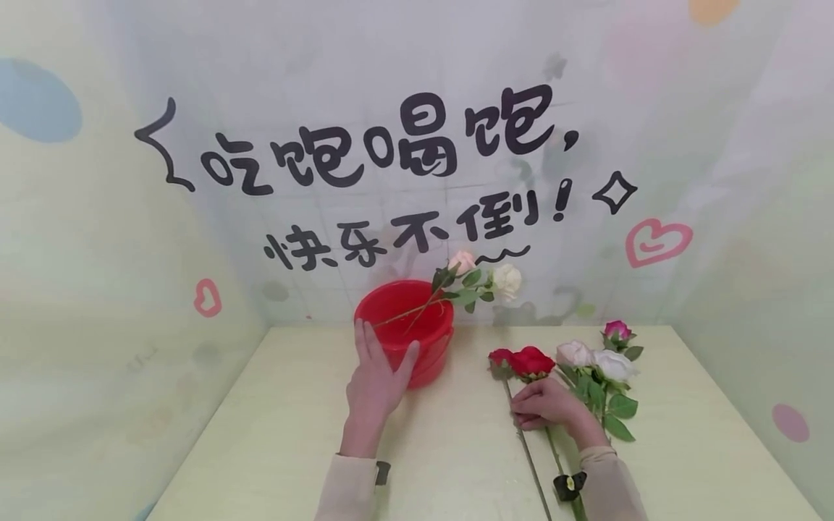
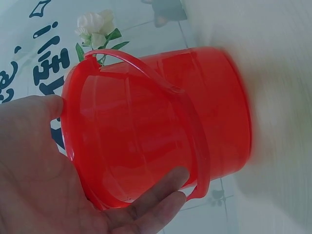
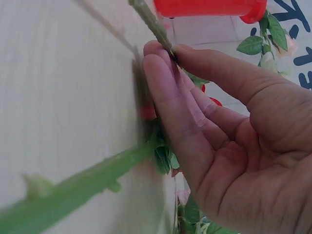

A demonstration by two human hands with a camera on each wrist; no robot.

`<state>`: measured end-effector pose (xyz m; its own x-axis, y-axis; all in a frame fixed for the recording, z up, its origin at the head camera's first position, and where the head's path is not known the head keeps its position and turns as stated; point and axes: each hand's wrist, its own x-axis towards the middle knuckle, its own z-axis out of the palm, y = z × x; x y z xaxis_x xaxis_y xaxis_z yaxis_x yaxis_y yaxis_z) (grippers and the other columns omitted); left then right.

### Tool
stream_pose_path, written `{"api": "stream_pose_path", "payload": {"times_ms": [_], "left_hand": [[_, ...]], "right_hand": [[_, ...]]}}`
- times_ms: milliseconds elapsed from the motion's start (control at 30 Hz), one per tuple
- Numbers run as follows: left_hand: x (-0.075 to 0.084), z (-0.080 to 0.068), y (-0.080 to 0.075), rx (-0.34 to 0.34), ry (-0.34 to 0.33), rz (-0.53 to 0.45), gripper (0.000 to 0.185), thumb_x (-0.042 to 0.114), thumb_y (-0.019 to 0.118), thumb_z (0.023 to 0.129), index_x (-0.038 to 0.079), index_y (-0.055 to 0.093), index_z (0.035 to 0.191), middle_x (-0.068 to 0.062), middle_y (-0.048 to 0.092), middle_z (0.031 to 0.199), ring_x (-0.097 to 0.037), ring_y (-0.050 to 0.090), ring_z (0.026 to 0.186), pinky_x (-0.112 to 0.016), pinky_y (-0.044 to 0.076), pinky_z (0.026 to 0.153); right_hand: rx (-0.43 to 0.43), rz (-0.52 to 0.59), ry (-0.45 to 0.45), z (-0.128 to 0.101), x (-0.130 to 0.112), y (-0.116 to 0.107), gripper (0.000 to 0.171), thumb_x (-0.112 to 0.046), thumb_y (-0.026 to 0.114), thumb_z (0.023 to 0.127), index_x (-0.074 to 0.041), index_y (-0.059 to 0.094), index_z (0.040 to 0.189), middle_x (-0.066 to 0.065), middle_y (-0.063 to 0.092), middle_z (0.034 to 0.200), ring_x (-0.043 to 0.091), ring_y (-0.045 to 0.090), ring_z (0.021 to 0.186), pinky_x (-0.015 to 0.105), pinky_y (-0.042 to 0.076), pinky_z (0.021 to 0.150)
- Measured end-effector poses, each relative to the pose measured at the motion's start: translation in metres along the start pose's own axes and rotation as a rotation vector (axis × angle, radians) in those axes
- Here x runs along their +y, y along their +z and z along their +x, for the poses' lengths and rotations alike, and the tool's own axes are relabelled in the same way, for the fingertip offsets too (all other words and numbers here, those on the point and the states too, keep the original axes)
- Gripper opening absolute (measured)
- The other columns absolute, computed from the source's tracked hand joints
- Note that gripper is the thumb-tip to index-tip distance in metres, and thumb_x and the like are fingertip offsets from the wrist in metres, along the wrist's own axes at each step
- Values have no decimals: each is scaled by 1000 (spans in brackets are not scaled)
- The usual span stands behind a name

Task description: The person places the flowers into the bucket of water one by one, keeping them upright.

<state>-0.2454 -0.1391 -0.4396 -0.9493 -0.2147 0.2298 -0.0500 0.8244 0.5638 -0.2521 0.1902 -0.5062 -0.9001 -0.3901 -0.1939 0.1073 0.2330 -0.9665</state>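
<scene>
My left hand (image 1: 378,380) lies against the near left side of a red plastic bucket (image 1: 426,362). In the left wrist view, the thumb touches the bucket's rim, while fairly straight fingers (image 2: 163,200) lie along its side by the handle (image 2: 197,141). A pale pink rose (image 1: 462,261) and a cream-white rose (image 1: 507,281) lean out of the bucket to the right. Thumb and fingertips of my right hand (image 1: 550,404) pinch the thin green stem (image 3: 153,24) of a red rose (image 1: 501,359) low over the table. Another red rose (image 1: 533,361) lies close beside that hand.
Right of my right hand lie a pale pink rose (image 1: 575,354), a white rose (image 1: 614,365) and a magenta rose (image 1: 617,331) with leaves. The light wooden table (image 1: 274,434) ends at a printed cloth backdrop (image 1: 326,87), which also flanks both sides.
</scene>
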Motion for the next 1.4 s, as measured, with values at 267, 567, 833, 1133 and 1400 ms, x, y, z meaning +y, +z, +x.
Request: {"api": "stream_pose_path", "payload": {"times_ms": [267, 567, 833, 1133, 1400], "left_hand": [[-2, 0, 0, -5, 7, -11, 113, 56, 71, 94, 4, 4, 169, -22, 35, 160, -19, 61, 64, -43, 64, 69], [-2, 1, 1, 4, 16, -10, 112, 56, 71, 94, 3, 7, 168, -22, 34, 161, -19, 60, 64, -43, 64, 69], [-2, 0, 1, 4, 11, -11, 112, 56, 72, 93, 3, 7, 168, -22, 40, 157, -18, 60, 62, -43, 64, 69], [-2, 0, -1, 0, -2, -10, 112, 57, 71, 93, 3, 7, 168, -22, 36, 160, -19, 59, 61, -42, 63, 67], [-2, 0, 0, 5, 2, -19, 112, 55, 73, 93, 4, 7, 168, -22, 38, 159, -18, 60, 63, -42, 64, 69]], "right_hand": [[-18, 178, -39, 5, 0, -8, 29, -2, 63, 104, 20, 63, 121, 13, 75, 101, 17, 74, 88, 31, 64, 80], [52, 209, -62, 4, -13, -12, 31, -5, 65, 104, 18, 61, 125, 14, 75, 108, 18, 75, 92, 34, 64, 83], [89, 220, -115, 4, -36, -18, 38, -7, 63, 106, 20, 55, 131, 15, 75, 110, 17, 76, 96, 31, 62, 86], [166, 249, -157, 4, -70, -18, 45, -6, 61, 107, 21, 48, 140, 12, 75, 110, 12, 75, 94, 28, 61, 87], [241, 268, -210, 1, -92, -19, 44, -9, 62, 107, 19, 49, 139, 3, 77, 106, 15, 76, 98, 29, 61, 89]]}}
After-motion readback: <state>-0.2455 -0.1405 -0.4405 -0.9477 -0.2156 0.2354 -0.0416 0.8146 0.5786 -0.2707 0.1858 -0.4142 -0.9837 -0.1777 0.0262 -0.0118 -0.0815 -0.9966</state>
